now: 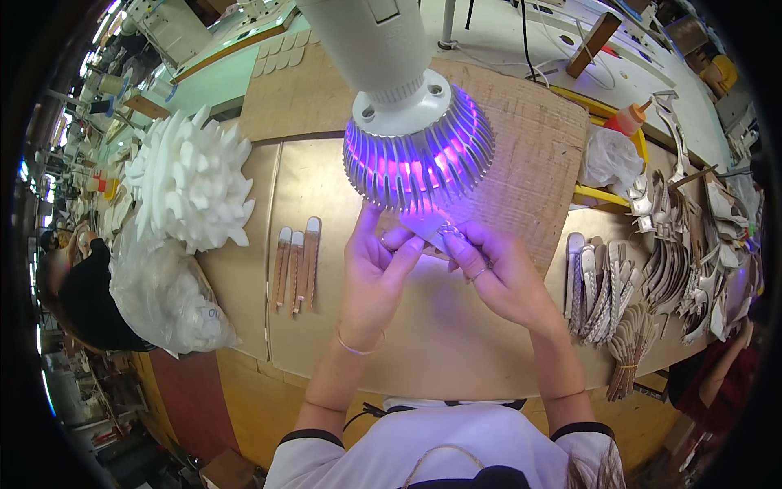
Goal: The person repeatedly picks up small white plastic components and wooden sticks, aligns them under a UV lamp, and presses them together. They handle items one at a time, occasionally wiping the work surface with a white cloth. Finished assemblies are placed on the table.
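Note:
Beneath a lamp (419, 151) with a finned metal head and purple light, both hands meet over the bench. My left hand (373, 261) pinches one side of a small flat strap piece (425, 226), fingers closed on it. On the other side my right hand (498, 273) grips the same piece, thumb and fingertips together near a shiny ring-like part (449, 231). The purple glare and my fingers hide some of it. Left of my hands lie several narrow brown straps (298, 265) with pale rounded ends, side by side on the board.
A spiky white foam-like bundle (191, 179) and a clear plastic bag (163, 285) stand at the left. Silvery straps (601, 285) and a tied bundle (631, 346) lie at the right. Behind them is a yellow tray (599, 196) with a red bottle (629, 119). People sit on both sides.

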A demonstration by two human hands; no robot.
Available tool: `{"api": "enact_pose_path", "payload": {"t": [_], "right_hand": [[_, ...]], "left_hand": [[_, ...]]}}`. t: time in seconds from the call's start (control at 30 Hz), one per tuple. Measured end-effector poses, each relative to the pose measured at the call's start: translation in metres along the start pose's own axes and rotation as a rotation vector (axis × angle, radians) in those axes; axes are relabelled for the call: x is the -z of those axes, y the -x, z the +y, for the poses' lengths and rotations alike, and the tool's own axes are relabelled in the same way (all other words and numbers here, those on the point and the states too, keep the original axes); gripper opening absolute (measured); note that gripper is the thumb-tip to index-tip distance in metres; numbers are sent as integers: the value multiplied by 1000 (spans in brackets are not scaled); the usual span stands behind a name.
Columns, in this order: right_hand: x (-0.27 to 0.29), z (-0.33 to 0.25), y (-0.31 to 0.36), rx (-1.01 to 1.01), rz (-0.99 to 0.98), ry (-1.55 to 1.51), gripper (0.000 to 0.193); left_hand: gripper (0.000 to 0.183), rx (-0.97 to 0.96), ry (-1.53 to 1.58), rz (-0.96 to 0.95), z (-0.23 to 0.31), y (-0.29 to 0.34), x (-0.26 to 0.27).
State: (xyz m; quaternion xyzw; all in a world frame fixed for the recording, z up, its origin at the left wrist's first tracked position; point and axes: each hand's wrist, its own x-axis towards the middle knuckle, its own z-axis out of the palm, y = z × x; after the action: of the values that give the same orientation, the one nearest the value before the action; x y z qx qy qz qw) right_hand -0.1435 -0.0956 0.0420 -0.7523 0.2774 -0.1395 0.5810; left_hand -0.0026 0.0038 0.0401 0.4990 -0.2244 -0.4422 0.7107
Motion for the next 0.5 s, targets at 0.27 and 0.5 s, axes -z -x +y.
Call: {"api": "enact_pose_path", "payload": {"t": [0.27, 0.5], "right_hand": [[2, -2, -2, -46, -25, -38, 27], [-1, 5, -3, 4, -39, -139, 28]], "left_hand": [[49, -44, 1, -7, -1, -10, 8], [45, 36, 213, -125, -3, -12, 20]]}}
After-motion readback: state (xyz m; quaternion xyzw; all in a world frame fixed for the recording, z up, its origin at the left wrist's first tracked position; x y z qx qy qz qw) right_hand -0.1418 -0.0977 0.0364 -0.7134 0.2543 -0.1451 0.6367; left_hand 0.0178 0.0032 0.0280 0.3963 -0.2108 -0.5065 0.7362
